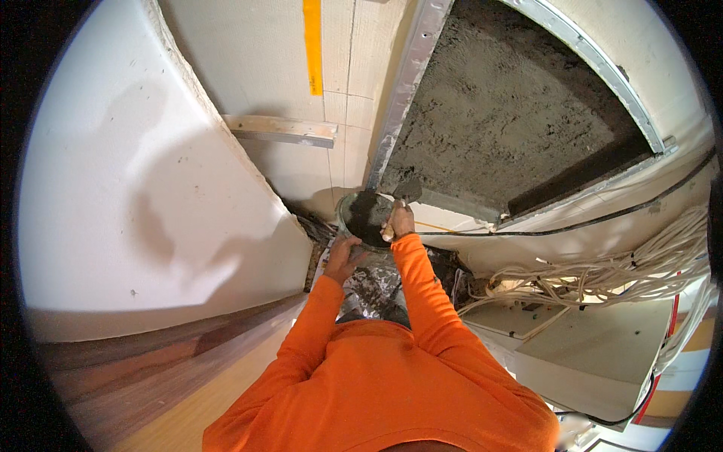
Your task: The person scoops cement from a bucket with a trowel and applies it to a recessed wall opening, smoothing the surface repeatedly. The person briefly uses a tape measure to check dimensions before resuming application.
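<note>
A round bucket (343, 205) of dark wet mortar (367, 211) is in front of me, low between my arms. My left hand (343, 260) grips its near left rim, the fingers curled at the edge. In my right hand (403, 220) is a trowel (408, 190), held by its light wooden handle over the bucket's right side. The trowel's small blade points away from me, toward the lower edge of a large panel of grey mortar (497, 113). This rough, damp surface lies between metal profiles (407, 90), with a darker band along its right and lower edges.
A white panel (166, 203) curves along the left. Beyond the bucket, a short batten (282, 129) juts out near a yellow strip (312, 49). A black cable (572, 224) runs below the mortar panel; bundled pale cables (602, 264) hang over a white box (595, 346) at right.
</note>
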A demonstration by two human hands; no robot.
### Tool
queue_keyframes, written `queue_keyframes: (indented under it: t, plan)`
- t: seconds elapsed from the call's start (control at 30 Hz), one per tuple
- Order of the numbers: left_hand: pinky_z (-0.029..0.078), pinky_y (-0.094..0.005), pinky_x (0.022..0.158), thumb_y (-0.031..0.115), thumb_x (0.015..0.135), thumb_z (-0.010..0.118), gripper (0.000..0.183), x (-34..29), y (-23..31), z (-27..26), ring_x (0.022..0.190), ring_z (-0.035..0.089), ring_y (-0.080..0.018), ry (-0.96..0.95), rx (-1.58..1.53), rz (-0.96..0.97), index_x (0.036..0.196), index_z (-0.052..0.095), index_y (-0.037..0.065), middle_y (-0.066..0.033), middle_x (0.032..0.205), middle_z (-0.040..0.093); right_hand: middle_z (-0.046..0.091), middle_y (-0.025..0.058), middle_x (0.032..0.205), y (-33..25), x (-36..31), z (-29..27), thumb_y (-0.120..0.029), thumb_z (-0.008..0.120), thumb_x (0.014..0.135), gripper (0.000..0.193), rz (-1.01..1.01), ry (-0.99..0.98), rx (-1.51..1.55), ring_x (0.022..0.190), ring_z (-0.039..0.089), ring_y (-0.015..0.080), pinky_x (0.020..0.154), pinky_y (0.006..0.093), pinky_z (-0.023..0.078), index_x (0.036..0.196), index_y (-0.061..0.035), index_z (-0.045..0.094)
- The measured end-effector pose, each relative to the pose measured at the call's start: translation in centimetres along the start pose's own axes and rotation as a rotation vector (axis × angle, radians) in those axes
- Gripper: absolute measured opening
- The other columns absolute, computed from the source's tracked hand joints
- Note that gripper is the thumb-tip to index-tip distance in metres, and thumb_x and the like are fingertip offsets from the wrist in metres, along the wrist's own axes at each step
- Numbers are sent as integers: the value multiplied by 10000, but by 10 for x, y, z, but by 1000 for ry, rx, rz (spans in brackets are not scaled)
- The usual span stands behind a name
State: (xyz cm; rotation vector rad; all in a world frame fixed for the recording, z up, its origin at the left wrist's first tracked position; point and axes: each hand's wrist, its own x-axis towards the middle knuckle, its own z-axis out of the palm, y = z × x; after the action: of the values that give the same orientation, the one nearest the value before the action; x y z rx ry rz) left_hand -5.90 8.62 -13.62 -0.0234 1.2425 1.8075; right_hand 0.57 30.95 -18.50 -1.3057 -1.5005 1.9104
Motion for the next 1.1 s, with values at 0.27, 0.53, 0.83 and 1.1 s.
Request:
queue_keyframes:
  t: [0.27, 0.53, 0.83, 1.1]
  plan:
    - [620, -397, 907, -82, 885, 694, 301, 6, -33, -9, 1109, 612, -235, -305, 573, 650, 1136, 606, 61, -93, 1175, 605, 555, 33, 678, -78, -32, -81, -461, 564, 1011, 302, 352, -312, 23, 470, 531, 211, 393, 397, 453, 1134, -186, 552]
    - [598, -360, 859, -97, 867, 754, 357, 14, -50, 4, 1038, 628, -246, -229, 960, 1117, 1159, 604, 44, -140, 1219, 617, 523, 12, 673, -64, -48, -55, -459, 561, 1020, 322, 402, -459, 131, 469, 479, 161, 394, 363, 412, 1131, -157, 541]
    - [594, -334, 902, 20, 859, 809, 264, 18, -51, -1, 986, 624, -231, -156, 210, 252, 1050, 627, 37, -98, 1071, 613, 585, 36, 720, -53, -66, -87, -473, 579, 1029, 429, -8, -378, -397, 521, 551, 206, 489, 388, 485, 1223, -91, 548]
    - [580, -366, 833, -39, 791, 852, 320, 2, -41, 10, 959, 660, -258, 44, -163, -75, 1024, 650, 46, -89, 1010, 650, 674, 295, 1209, -48, -92, -113, -442, 545, 1020, 584, -141, -17, -659, 1106, 662, 449, 941, 499, 515, 1335, 47, 493]
